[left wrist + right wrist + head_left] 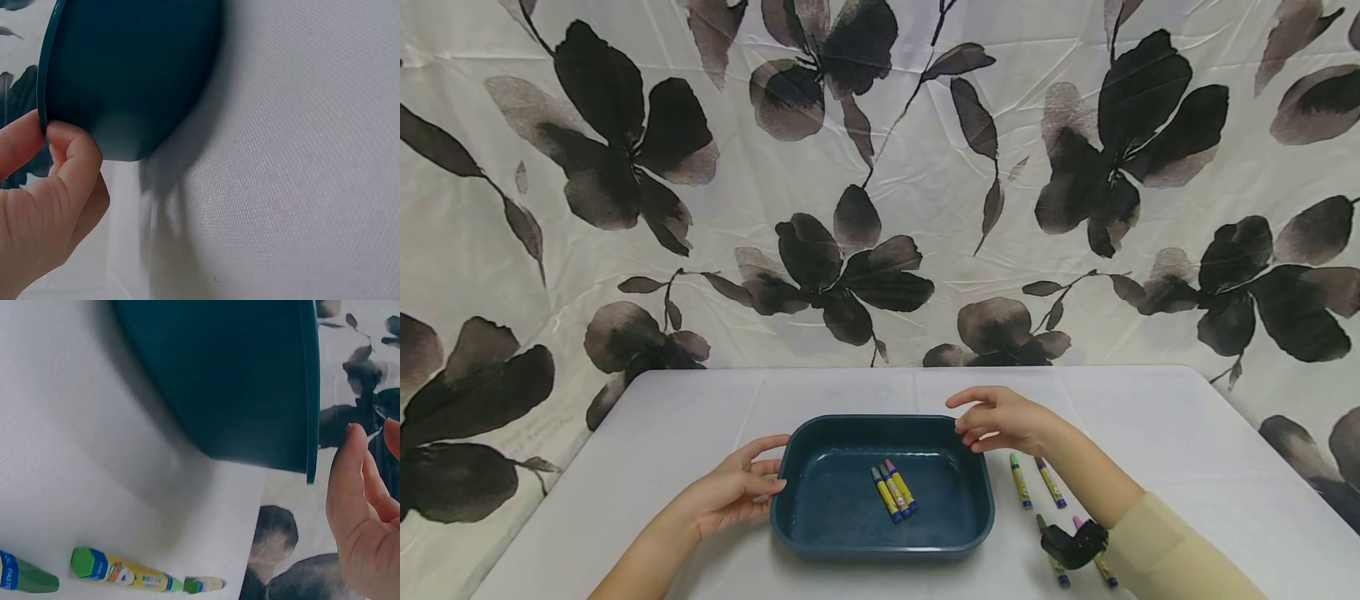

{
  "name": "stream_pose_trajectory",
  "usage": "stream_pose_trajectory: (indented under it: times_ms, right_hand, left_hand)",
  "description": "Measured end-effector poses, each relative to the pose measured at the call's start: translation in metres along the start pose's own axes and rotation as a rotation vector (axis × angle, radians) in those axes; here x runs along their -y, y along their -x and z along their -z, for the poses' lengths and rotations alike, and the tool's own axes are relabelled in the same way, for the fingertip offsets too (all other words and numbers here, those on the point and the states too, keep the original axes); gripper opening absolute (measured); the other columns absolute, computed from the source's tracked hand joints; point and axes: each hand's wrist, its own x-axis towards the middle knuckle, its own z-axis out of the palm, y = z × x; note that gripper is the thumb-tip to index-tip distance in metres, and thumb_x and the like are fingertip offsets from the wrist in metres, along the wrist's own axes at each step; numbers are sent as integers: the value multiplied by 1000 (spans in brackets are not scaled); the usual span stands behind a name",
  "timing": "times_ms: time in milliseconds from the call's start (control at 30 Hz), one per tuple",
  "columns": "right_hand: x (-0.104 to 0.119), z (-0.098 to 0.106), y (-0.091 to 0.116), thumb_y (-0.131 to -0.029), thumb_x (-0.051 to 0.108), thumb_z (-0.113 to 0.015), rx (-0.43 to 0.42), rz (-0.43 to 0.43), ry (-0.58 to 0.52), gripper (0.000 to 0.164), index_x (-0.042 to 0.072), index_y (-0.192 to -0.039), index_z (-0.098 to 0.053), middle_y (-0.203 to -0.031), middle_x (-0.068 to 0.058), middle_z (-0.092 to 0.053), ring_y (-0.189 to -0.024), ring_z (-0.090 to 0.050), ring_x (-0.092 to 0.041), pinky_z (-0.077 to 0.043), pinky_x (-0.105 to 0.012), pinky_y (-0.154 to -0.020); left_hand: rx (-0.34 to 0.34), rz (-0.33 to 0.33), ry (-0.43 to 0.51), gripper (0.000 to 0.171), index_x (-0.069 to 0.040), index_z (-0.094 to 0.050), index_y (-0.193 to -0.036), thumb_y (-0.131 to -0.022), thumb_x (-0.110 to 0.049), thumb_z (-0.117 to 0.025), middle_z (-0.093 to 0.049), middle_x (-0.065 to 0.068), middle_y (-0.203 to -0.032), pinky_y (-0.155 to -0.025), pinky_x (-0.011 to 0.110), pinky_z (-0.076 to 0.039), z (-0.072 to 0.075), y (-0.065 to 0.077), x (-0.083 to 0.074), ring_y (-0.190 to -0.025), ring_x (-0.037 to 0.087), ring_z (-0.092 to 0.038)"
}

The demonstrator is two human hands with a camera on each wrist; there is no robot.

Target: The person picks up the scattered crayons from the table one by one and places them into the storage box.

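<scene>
A dark teal rectangular tray [827, 521] stands on the table, and three oil pastels [893, 492] lie side by side in it. At its left end my left hand [733, 487] pinches the rim between thumb and fingers, as the left wrist view also shows on the tray wall [131, 75]. My right hand [1003, 421] hovers by the far right corner with fingers loosely bent, holding nothing. In the right wrist view a small gap separates that hand [365, 512] from the tray's edge [310, 394].
Right of the tray lie several more oil pastels, among them a light green one [1020, 481] and a purple one [1051, 482]. A black wrist camera [1075, 544] partly hides the nearer two. Behind the white-covered table [700, 400] hangs a floral cloth [880, 167].
</scene>
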Motion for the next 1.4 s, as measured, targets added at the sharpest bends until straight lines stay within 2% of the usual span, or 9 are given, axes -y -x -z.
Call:
stream_pose_trajectory:
  times_ms: [200,500,833,1000,1267,1400]
  right_hand:
    - [-2,7,4,-83,6,-62,-15,1,-20,50,-8,-128,-43,-87,-7,-66,-73,-60,-17,-53,-30,-68]
    - [-5,21,8,-84,6,-63,-84,-39,-21,45,-3,-126,-48,-84,-5,-64,-76,-60,-18,-53,-29,-67]
    - [-12,40,14,-83,6,-64,-129,-44,-40,42,-1,-123,-51,-82,-3,-63,-75,-60,-17,-53,-31,-70]
    - [-13,47,15,-84,6,-64,-152,-57,-31,48,-3,-128,-48,-92,-6,-62,-81,-60,-18,-52,-33,-73]
    - [-21,55,9,-82,6,-66,-219,-102,-37,49,-3,-127,-48,-114,-14,-56,-84,-61,-20,-53,-32,-73]
    - [-29,57,2,-82,6,-67,-250,-134,-32,54,-6,-130,-44,-113,-14,-58,-81,-62,-18,-53,-30,-71]
  left_hand:
    - [0,-10,2,76,-2,-10,-145,-85,9,-56,-48,12,-110,-73,28,-49,1,0,2,-88,16,-55]
    - [6,-13,11,76,-2,-12,-145,-85,9,-56,-50,10,-105,-73,28,-49,1,-1,3,-87,15,-55]
    - [16,-12,17,75,-3,-13,-145,-85,10,-56,-49,10,-106,-74,28,-49,2,0,2,-87,16,-55]
    - [11,-9,19,76,-2,-12,-145,-85,10,-57,-49,10,-106,-74,29,-49,0,-1,1,-87,16,-55]
    - [14,-11,12,75,-2,-11,-145,-85,10,-55,-49,10,-106,-74,29,-49,1,-1,1,-88,16,-55]
    - [13,-11,17,73,-2,-13,-145,-85,11,-54,-49,10,-106,-74,29,-49,2,-1,2,-89,17,-55]
